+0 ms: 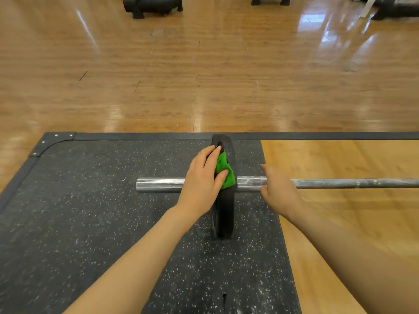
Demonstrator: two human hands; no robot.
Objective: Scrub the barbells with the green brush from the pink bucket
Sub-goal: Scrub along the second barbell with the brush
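Observation:
A barbell point(340, 183) lies across the floor, its chrome sleeve point(158, 184) sticking out to the left of a black weight plate point(225, 214) that stands on edge. My left hand point(203, 180) presses a green cloth-like scrubber point(223, 168) against the plate's left face, thumb curled over its lower edge. My right hand point(277, 189) hovers blurred at the bar just right of the plate, fingers spread around the sleeve. No pink bucket is in view.
The plate stands on a black speckled rubber mat point(90, 200) framed in dark metal, with a wooden platform panel point(340, 223) to the right. Glossy wooden floor point(204, 75) stretches beyond. Dark gym equipment point(152, 5) stands at the far edge.

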